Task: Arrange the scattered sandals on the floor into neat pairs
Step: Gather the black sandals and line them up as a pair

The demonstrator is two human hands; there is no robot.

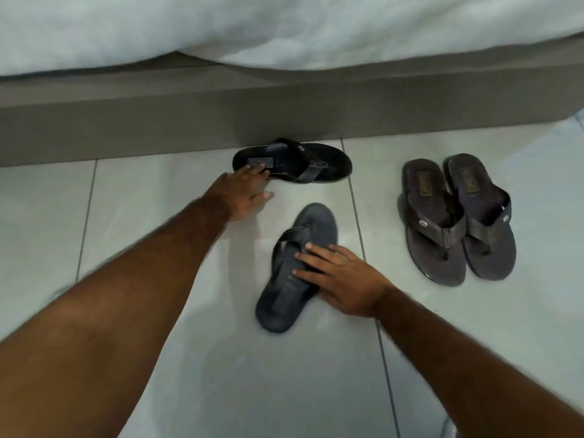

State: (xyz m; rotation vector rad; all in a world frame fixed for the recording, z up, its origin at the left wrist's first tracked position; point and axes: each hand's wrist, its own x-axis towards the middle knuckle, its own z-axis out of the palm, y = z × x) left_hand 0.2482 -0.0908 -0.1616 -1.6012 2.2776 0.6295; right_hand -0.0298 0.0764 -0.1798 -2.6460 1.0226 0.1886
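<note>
A black sandal [316, 161] lies sideways on the tiled floor against the bed base, its heel to the left. My left hand [245, 196] reaches it, fingertips resting on the heel end, thumb spread apart. A second dark sandal [311, 221] lies slanted in the middle of the floor, toe pointing away. My right hand [339, 278] lies flat across its strap and footbed, fingers spread. To the right, two brown sandals [458, 216] sit side by side as a pair, toes pointing toward me.
The grey bed base [158, 121] runs across the back, with white bedding [284, 26] hanging over it. Pale glossy floor tiles [126, 216] with dark grout lines spread to the left and in front.
</note>
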